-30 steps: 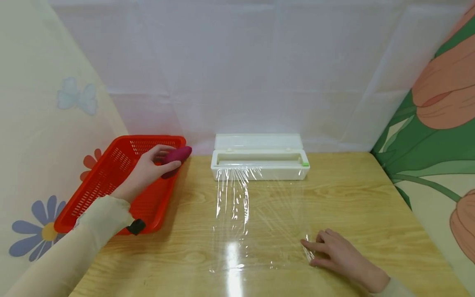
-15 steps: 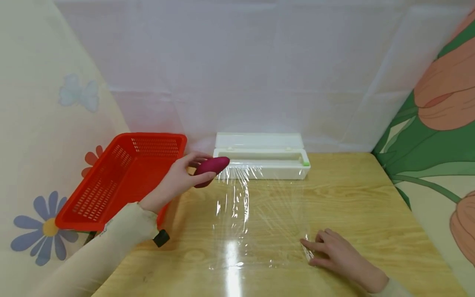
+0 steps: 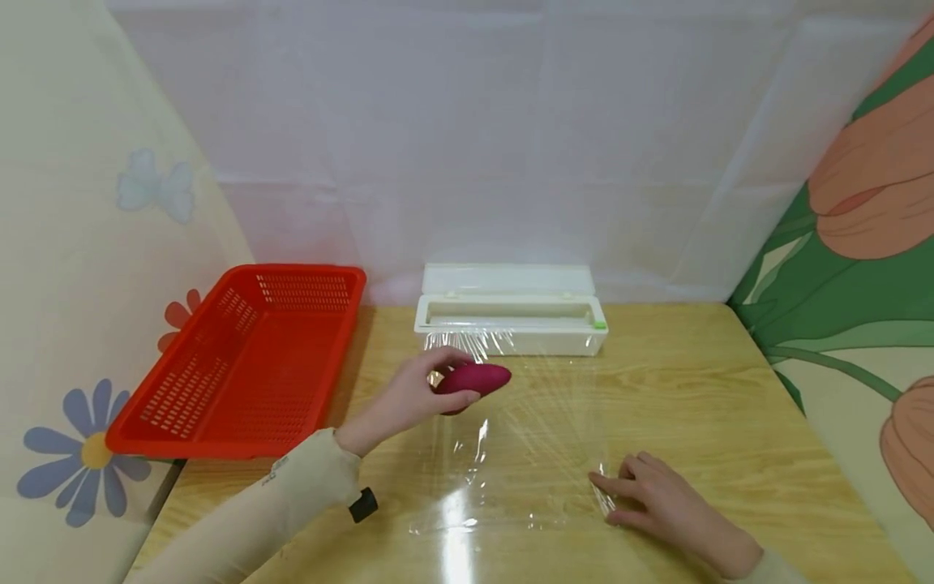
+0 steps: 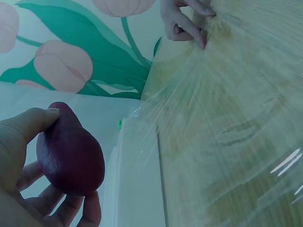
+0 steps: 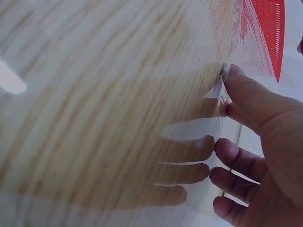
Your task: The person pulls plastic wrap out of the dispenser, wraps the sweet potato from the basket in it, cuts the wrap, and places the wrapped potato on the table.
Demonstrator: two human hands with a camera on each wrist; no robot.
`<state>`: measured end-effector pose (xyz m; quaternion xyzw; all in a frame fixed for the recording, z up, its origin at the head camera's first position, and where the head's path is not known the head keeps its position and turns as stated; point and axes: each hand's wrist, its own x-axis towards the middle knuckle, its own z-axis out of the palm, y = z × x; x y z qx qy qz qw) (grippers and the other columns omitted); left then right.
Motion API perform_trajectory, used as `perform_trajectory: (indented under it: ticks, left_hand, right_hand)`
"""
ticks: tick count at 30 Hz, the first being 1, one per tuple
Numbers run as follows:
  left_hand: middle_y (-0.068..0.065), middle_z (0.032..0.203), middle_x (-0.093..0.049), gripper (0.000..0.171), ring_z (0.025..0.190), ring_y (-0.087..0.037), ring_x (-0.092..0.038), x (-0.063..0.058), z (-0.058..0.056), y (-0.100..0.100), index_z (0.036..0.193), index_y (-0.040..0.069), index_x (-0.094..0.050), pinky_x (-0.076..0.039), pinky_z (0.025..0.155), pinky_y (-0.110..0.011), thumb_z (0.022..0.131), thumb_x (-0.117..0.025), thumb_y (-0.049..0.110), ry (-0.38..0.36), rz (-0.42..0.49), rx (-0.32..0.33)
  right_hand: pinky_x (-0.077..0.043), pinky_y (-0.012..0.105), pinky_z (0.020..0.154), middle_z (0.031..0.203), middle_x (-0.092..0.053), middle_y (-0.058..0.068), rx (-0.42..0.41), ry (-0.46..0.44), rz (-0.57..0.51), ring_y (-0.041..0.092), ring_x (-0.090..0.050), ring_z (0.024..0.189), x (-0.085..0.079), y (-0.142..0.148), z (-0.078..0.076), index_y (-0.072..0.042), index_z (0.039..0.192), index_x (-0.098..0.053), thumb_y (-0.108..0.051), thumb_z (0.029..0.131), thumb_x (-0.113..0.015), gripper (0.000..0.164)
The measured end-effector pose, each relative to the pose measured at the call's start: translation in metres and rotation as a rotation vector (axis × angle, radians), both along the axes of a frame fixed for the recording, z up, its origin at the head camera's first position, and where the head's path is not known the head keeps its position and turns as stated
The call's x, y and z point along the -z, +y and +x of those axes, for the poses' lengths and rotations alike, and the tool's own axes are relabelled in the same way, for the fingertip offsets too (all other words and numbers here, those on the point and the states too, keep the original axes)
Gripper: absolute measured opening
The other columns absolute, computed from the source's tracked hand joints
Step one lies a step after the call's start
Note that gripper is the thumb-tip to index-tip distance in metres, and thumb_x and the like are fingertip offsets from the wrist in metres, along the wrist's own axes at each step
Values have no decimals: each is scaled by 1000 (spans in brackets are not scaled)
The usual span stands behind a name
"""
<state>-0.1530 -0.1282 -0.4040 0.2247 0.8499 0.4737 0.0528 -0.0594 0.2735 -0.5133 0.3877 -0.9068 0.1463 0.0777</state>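
My left hand [image 3: 414, 392] grips a purplish-red sweet potato [image 3: 480, 378] between thumb and fingers, above the left part of a sheet of cling film [image 3: 525, 462]. Seen from the left wrist, the sweet potato [image 4: 72, 158] is thick at one end and narrower near the thumb. The film stretches toward me from a white cling film box [image 3: 514, 341] whose lid stands up at the back. My right hand [image 3: 660, 496] pinches the film's near right corner, where it gathers into creases. In the right wrist view, thumb and index finger [image 5: 232, 111] meet at the film.
A red slotted basket [image 3: 339, 369] stands on the left of the wooden table [image 3: 679, 381]. A white cloth [image 3: 511, 146] hangs behind, and floral panels close off both sides. A small green piece [image 3: 600, 324] sits at the box's right end.
My left hand has carried the sweet potato from over the red basket to the right, then nearer me, over the film. The right hand stays at the film's corner.
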Motion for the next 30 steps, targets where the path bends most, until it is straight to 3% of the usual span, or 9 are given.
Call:
perform_trajectory:
  ticks: [7,19,26,30]
  left_hand:
    - [2,111,-70,45,99,-18,-63,26,13,19,126,14,-69,-59,74,-30,88,-86,28,-40,-22,81]
    - [3,108,-72,41,95,-11,-64,65,31,42,119,16,-70,-53,80,-27,87,-86,36,45,-171,180]
    - [8,109,-69,44,96,-4,-61,83,40,52,121,19,-70,-52,84,-24,87,-85,42,-41,-220,204]
    - [10,107,-68,44,94,-3,-60,86,44,56,121,20,-70,-52,84,-25,85,-86,42,-64,-224,207]
  right_hand:
    - [-29,17,64,90,-43,-19,22,-54,33,0,-29,79,-1,-1,-1,-23,134,-73,-51,91,-75,52]
    - [-30,17,64,91,-43,-18,34,-59,39,0,-30,79,-3,0,-1,-23,134,-73,-50,90,-76,52]
    - [-30,17,64,90,-43,-19,27,-56,29,-1,-30,79,-3,0,-1,-22,133,-73,-49,90,-78,52]
    - [-30,17,64,90,-43,-19,35,-76,30,0,-30,79,-3,0,0,-22,134,-73,-49,90,-77,52]
